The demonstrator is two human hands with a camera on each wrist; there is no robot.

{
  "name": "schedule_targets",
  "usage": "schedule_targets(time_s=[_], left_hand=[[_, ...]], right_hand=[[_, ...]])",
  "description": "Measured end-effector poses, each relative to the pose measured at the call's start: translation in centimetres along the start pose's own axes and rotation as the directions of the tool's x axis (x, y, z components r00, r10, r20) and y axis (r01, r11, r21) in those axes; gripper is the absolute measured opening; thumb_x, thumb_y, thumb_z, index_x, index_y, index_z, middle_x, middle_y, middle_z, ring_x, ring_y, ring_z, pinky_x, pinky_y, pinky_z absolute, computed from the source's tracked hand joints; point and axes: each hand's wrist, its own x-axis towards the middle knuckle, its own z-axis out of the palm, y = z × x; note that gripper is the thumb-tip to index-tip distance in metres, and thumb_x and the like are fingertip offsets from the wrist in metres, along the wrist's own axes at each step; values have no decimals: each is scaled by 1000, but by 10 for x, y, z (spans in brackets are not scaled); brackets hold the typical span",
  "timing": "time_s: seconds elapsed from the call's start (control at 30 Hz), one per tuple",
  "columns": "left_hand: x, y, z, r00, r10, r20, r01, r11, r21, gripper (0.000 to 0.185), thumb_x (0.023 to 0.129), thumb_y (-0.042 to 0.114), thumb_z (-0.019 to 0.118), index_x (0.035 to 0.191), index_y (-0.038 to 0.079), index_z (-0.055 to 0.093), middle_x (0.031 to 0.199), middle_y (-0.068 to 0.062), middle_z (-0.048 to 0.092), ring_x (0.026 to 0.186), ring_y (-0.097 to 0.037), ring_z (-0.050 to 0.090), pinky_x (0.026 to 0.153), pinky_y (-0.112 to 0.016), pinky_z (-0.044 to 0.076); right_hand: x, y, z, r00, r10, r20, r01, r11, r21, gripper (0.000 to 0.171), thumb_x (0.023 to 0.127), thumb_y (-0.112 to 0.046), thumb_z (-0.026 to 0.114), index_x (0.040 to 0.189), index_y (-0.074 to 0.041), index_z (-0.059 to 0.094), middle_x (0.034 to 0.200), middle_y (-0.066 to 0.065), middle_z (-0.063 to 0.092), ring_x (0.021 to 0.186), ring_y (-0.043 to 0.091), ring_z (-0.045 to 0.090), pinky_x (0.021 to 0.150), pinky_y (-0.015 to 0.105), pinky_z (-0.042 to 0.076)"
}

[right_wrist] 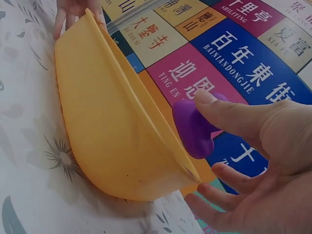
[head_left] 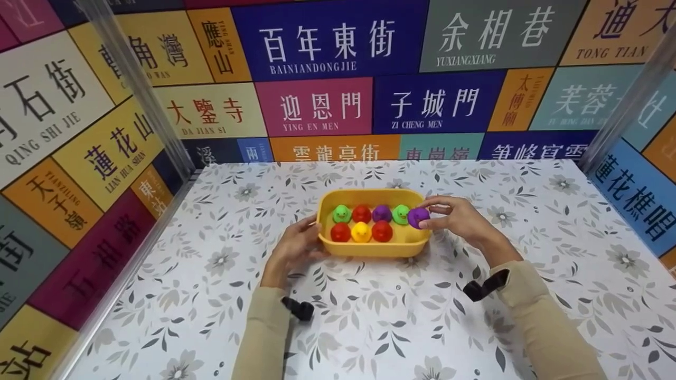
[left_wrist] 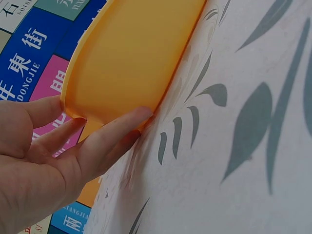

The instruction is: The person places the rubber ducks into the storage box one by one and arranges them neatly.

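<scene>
A yellow plastic basin (head_left: 375, 251) sits on the patterned table. Inside are two green rubber ducks (head_left: 341, 214), three red ducks (head_left: 340, 231), a purple duck (head_left: 382, 214) and a yellow duck (head_left: 360, 232). My left hand (head_left: 296, 244) holds the basin's left end, its fingers (left_wrist: 109, 134) spread about the rim and outer wall. At the right end, my right hand (head_left: 459, 221) pinches another purple duck (right_wrist: 192, 126) at the rim. In the right wrist view the thumb lies on this duck, the other fingertips below it near the rim. The left wrist view shows no ducks.
A white tabletop (head_left: 348, 327) with grey flowers and leaves lies under the basin. Walls of coloured street-name signs (head_left: 327, 42) stand behind and at both sides, with clear corner strips (head_left: 142, 89). Dark straps (head_left: 486, 285) hang at both sleeves.
</scene>
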Motion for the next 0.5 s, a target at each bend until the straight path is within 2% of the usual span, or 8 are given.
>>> schedule_targets(time_s=[0.1, 0.23, 0.3, 0.4, 0.47, 0.5], left_hand=[[-1, -1, 1, 1000, 6, 0, -6, 1000, -16, 52, 103, 23, 54, 153, 16, 42, 141, -18, 59, 97, -26, 69, 81, -41, 64], [-1, -1, 2, 1000, -6, 1, 6, 999, -37, 52, 104, 23, 53, 154, 17, 40, 142, -18, 57, 99, -27, 69, 86, -43, 63], [-1, -1, 2, 1000, -13, -1, 13, 999, -44, 53, 104, 24, 53, 154, 17, 40, 143, -17, 57, 102, -28, 68, 88, -44, 63], [0, 0, 2, 1000, -17, -3, 17, 999, -49, 53, 103, 24, 54, 154, 18, 40, 143, -17, 57, 103, -28, 68, 89, -45, 62], [0, 0, 1, 1000, -13, -3, 12, 999, -45, 53, 103, 24, 54, 154, 17, 40, 143, -17, 57, 103, -28, 68, 88, -45, 63], [0, 0, 1, 1000, -11, -2, 11, 999, -43, 53, 103, 24, 54, 154, 17, 40, 143, -17, 57, 104, -28, 68, 88, -45, 63]], right_hand=[[3, 2, 2, 1000, 20, 10, -21, 1000, 14, 56, 81, -18, 84, 131, -2, 62, 160, 16, 35, 146, 40, 38, 100, 28, 56], [7, 6, 5, 999, 46, 0, -46, 999, -23, 56, 83, -21, 83, 132, -4, 62, 161, 15, 35, 147, 43, 35, 113, 46, 47], [9, 7, 6, 998, 63, -5, -63, 997, -36, 56, 83, -21, 83, 133, -5, 62, 155, 18, 43, 140, 40, 44, 110, 44, 50], [14, 10, 9, 995, 99, -12, -99, 993, -61, 57, 83, -23, 83, 134, -8, 63, 142, 18, 55, 118, 26, 59, 96, 34, 56], [16, 12, 11, 992, 123, -7, -123, 990, -67, 56, 83, -24, 83, 133, -10, 64, 136, 17, 58, 102, 19, 60, 87, 30, 56], [17, 13, 11, 991, 131, 0, -131, 989, -73, 55, 83, -24, 83, 133, -11, 64, 136, 17, 58, 99, 17, 60, 86, 30, 55]])
